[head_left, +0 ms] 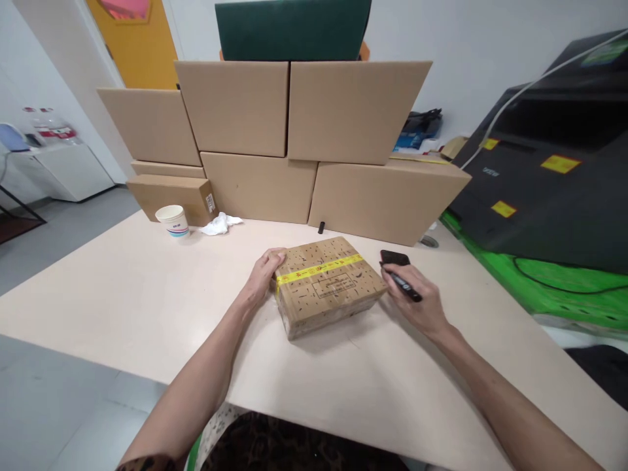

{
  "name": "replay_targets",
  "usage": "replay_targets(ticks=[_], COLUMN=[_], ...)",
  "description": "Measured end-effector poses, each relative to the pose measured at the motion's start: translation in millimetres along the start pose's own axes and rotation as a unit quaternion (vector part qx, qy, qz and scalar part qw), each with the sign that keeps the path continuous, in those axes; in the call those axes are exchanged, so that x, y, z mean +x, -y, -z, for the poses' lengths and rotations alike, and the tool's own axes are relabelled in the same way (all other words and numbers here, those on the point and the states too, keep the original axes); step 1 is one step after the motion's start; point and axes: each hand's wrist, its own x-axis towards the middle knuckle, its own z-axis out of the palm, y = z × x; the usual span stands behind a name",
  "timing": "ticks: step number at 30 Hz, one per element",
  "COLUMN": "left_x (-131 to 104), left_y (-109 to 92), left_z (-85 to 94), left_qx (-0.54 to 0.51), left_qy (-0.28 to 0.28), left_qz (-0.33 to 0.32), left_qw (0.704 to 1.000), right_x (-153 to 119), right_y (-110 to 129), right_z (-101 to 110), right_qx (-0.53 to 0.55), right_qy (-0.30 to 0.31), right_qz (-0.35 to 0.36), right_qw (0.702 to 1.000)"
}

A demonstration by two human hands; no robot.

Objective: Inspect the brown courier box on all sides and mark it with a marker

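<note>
A small cardboard box lies on the table in front of me, set at an angle. Yellow printed tape runs across its top, among many scattered dark marks and a stamped text frame. My left hand grips the box's left edge, thumb on top; the fingers on the far side are partly hidden. Closed around a black marker pen, my right hand is by the box's right corner, the pen's tip pointing up and left. Just beyond this hand lies a dark, flat, phone-like object.
Large cardboard boxes are stacked along the table's back, a dark green box on top. A paper cup, crumpled tissue and small black cap stand or lie before them. Right of the table is a big black box.
</note>
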Motion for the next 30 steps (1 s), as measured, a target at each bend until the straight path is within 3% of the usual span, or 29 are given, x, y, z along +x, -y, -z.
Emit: replay_targets(ticks=[4, 8, 12, 14, 16, 18, 20, 23, 26, 30], left_x=[-0.2, -1.5, -2.0, -1.5, -0.6, 0.3, 1.1, 2.1, 2.6, 1.3], left_y=[-2.5, -7.9, -11.1, -10.4, -8.2, -5.0, -1.7, 2.0, 3.1, 1.2], left_z=[-1.0, -3.3, -5.1, -5.3, -4.8, -3.7, -2.3, -0.5, -0.1, -1.0], left_qx=[0.000, 0.002, 0.008, 0.008, 0.005, 0.003, 0.003, 0.006, 0.012, 0.027], left_qy=[-0.004, -0.014, -0.017, -0.018, -0.018, -0.015, -0.009, -0.003, -0.008, -0.029], left_qz=[0.001, 0.008, 0.016, 0.011, 0.005, 0.002, -0.002, -0.007, -0.012, -0.016], left_qw=[1.000, 1.000, 1.000, 1.000, 1.000, 1.000, 1.000, 1.000, 1.000, 0.999], right_x=[-22.3, -26.0, -11.4, -0.7, 10.0, 19.0, 25.1, 28.2, 25.3, 17.9], right_y=[-22.3, -21.8, -20.0, -23.7, -30.4, -39.1, -48.9, -64.3, -78.0, -86.9], right_z=[1.7, -2.2, 1.7, 5.3, 7.7, 8.5, 8.2, 7.9, 8.8, 8.2], right_qx=[-0.055, -0.080, -0.181, -0.274, -0.326, -0.323, -0.298, -0.245, -0.167, -0.105], right_qy=[0.222, 0.319, 0.287, 0.268, 0.288, 0.321, 0.330, 0.299, 0.221, 0.128], right_qz=[0.010, -0.003, -0.116, -0.206, -0.289, -0.356, -0.405, -0.450, -0.484, -0.473], right_qw=[0.974, 0.944, 0.934, 0.901, 0.853, 0.816, 0.799, 0.805, 0.830, 0.865])
